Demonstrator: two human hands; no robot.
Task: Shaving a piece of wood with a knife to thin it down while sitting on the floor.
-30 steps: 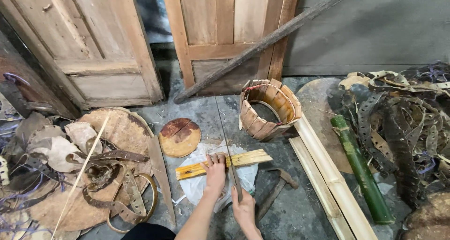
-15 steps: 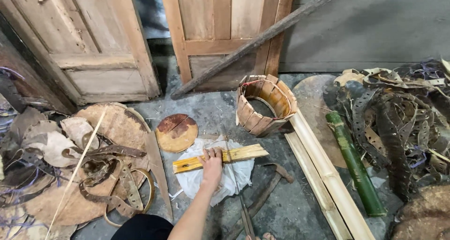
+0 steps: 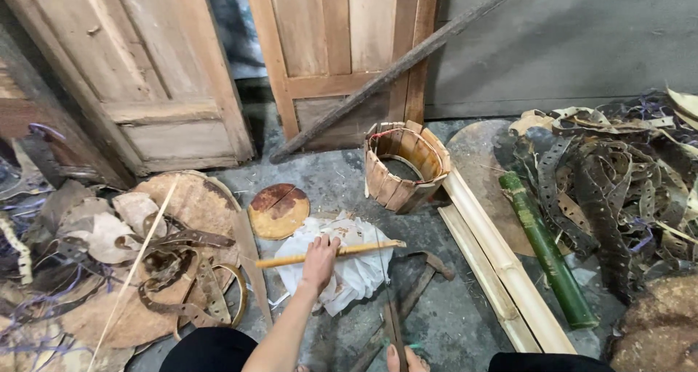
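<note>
Left hand (image 3: 318, 259) grips yellow bamboo slat (image 3: 331, 254) over white bag (image 3: 349, 270).

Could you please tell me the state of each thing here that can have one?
left hand: gripping the bamboo slat.
bamboo slat: lying across the white cloth.
right hand: mostly out of frame, grip unclear.
wooden bucket: tilted, bottomless.
round wooden disc: flat, cracked.
green bamboo pole: lying on the floor.

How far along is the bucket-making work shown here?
Done: the staved wooden bucket stands hooped. In hand: the left hand holds a pale split strip on white cloth; the right hand grips a dark tool. Left: uncut green bamboo.
</note>
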